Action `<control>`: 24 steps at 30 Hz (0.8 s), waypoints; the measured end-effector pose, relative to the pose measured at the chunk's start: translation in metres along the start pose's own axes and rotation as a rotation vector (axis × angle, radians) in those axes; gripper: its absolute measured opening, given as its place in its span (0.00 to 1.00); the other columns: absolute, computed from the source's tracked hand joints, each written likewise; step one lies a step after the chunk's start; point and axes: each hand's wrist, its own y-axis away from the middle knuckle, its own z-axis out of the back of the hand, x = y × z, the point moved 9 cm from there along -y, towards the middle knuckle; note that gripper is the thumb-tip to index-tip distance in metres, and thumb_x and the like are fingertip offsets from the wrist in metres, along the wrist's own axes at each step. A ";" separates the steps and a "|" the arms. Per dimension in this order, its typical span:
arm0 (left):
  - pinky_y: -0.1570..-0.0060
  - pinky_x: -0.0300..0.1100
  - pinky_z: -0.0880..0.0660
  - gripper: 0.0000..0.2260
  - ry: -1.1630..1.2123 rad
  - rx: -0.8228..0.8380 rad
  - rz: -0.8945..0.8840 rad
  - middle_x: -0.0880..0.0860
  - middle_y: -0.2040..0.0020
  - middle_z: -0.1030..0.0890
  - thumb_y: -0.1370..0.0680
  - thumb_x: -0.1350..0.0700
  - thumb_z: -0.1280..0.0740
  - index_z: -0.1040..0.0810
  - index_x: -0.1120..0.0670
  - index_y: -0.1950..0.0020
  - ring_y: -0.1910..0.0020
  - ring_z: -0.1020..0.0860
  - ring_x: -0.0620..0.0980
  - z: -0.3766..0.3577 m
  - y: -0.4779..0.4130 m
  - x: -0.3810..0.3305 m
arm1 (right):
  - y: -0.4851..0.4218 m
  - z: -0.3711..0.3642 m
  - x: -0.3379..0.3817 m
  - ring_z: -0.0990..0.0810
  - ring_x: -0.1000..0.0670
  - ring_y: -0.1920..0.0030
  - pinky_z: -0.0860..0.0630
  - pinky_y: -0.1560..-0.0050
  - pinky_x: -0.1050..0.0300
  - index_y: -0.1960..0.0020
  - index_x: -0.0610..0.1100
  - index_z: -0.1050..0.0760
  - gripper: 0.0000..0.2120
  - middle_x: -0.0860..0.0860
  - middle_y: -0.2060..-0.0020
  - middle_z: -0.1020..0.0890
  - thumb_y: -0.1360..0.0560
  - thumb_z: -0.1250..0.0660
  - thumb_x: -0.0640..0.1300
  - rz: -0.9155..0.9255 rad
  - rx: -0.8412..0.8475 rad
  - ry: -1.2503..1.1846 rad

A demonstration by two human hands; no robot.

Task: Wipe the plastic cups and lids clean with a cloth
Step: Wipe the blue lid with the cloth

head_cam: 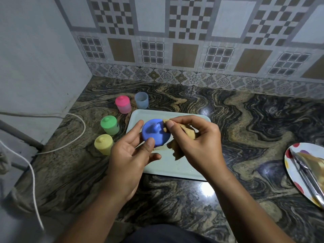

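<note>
My left hand (130, 154) pinches a round blue lid (158, 135) by its edge, thumb on the near rim and a finger on the far left rim, knob side facing me. My right hand (194, 142) grips a crumpled tan cloth (184, 135) and presses a corner of it against the lid's right side. Both are held above a pale tray (175, 168). A blue cup without a lid (141, 100) stands behind the tray. Pink (123, 104), green (110, 125) and yellow (103, 144) cups with lids on stand to the left.
A dark swirled stone counter (228, 123) meets a tiled wall at the back and a plain wall on the left. A white cable (77, 137) loops at the left edge. A dotted plate (298, 179) with metal tongs (305, 171) lies at the far right.
</note>
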 end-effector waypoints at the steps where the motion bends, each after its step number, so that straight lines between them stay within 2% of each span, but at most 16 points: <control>1: 0.61 0.38 0.22 0.30 0.012 -0.025 -0.002 0.49 0.40 0.16 0.26 0.59 0.30 0.32 0.56 0.25 0.46 0.17 0.49 0.002 -0.001 -0.001 | 0.002 0.001 0.002 0.19 0.36 0.74 0.23 0.78 0.50 0.56 0.42 0.16 0.04 0.45 0.71 0.17 0.23 0.25 0.40 0.004 0.006 -0.005; 3: 0.64 0.37 0.23 0.27 0.014 -0.046 -0.009 0.50 0.43 0.15 0.27 0.58 0.31 0.28 0.56 0.27 0.49 0.18 0.49 0.006 -0.003 -0.004 | 0.008 -0.001 0.010 0.19 0.38 0.76 0.22 0.78 0.48 0.57 0.43 0.15 0.04 0.47 0.72 0.17 0.23 0.24 0.41 0.053 0.045 0.037; 5: 0.66 0.36 0.25 0.25 0.006 -0.023 -0.006 0.52 0.43 0.15 0.27 0.58 0.32 0.26 0.57 0.30 0.50 0.18 0.50 0.005 -0.002 -0.006 | 0.011 -0.005 0.011 0.19 0.41 0.76 0.21 0.76 0.44 0.56 0.45 0.15 0.03 0.48 0.70 0.16 0.24 0.23 0.43 0.092 0.073 0.075; 8: 0.69 0.36 0.29 0.20 0.026 0.009 0.005 0.54 0.45 0.15 0.25 0.60 0.31 0.23 0.55 0.33 0.57 0.22 0.48 0.006 0.000 -0.006 | 0.004 0.000 0.007 0.16 0.46 0.70 0.19 0.69 0.45 0.56 0.47 0.14 0.03 0.49 0.65 0.14 0.24 0.23 0.46 0.115 0.037 0.143; 9: 0.70 0.36 0.30 0.19 0.034 0.021 0.004 0.56 0.47 0.15 0.25 0.61 0.29 0.21 0.54 0.35 0.59 0.25 0.49 0.007 0.000 -0.005 | 0.001 0.003 0.007 0.17 0.47 0.70 0.19 0.68 0.45 0.56 0.47 0.14 0.03 0.50 0.65 0.14 0.24 0.23 0.46 0.121 0.017 0.163; 11: 0.71 0.38 0.31 0.16 0.043 0.027 0.018 0.61 0.54 0.18 0.26 0.59 0.29 0.18 0.51 0.38 0.62 0.30 0.52 0.008 0.000 0.000 | -0.003 0.008 0.006 0.19 0.47 0.74 0.20 0.75 0.45 0.57 0.45 0.14 0.03 0.50 0.65 0.15 0.24 0.23 0.42 0.100 -0.012 0.154; 13: 0.71 0.38 0.30 0.13 0.059 -0.021 0.041 0.61 0.56 0.19 0.25 0.55 0.28 0.17 0.50 0.41 0.61 0.30 0.55 0.010 0.002 0.004 | -0.004 0.007 0.003 0.20 0.46 0.77 0.21 0.79 0.44 0.56 0.43 0.14 0.03 0.48 0.64 0.14 0.24 0.23 0.41 0.057 -0.010 0.120; 15: 0.68 0.39 0.27 0.13 0.054 -0.067 0.045 0.61 0.51 0.18 0.24 0.53 0.30 0.17 0.52 0.40 0.57 0.26 0.55 0.009 0.005 0.006 | -0.002 0.002 0.000 0.20 0.47 0.77 0.21 0.79 0.47 0.56 0.42 0.14 0.03 0.48 0.65 0.14 0.24 0.23 0.40 0.027 -0.010 0.088; 18: 0.59 0.41 0.22 0.20 0.011 -0.003 0.015 0.52 0.46 0.15 0.24 0.54 0.30 0.23 0.53 0.32 0.50 0.19 0.48 -0.002 0.011 0.006 | -0.002 -0.001 -0.002 0.19 0.49 0.75 0.22 0.77 0.55 0.54 0.40 0.15 0.03 0.46 0.63 0.14 0.24 0.23 0.40 0.008 -0.035 0.045; 20: 0.60 0.41 0.21 0.25 -0.004 -0.007 0.004 0.51 0.44 0.15 0.24 0.57 0.29 0.29 0.53 0.27 0.50 0.18 0.47 -0.005 0.012 0.004 | -0.002 0.000 -0.001 0.20 0.49 0.76 0.23 0.77 0.56 0.54 0.40 0.15 0.03 0.47 0.64 0.14 0.24 0.24 0.40 0.019 -0.037 0.022; 22: 0.63 0.40 0.22 0.24 0.042 -0.081 0.028 0.53 0.47 0.14 0.26 0.57 0.31 0.27 0.53 0.30 0.52 0.19 0.49 0.002 0.009 0.004 | 0.000 0.001 0.002 0.21 0.47 0.78 0.23 0.77 0.56 0.55 0.41 0.15 0.03 0.49 0.68 0.16 0.23 0.25 0.40 0.031 -0.017 -0.004; 24: 0.64 0.40 0.22 0.20 0.076 -0.125 0.044 0.53 0.46 0.14 0.26 0.55 0.32 0.23 0.54 0.34 0.49 0.19 0.52 0.009 0.005 0.005 | 0.003 0.000 0.003 0.21 0.47 0.77 0.23 0.76 0.55 0.55 0.41 0.16 0.02 0.50 0.69 0.16 0.23 0.25 0.39 0.033 0.025 -0.027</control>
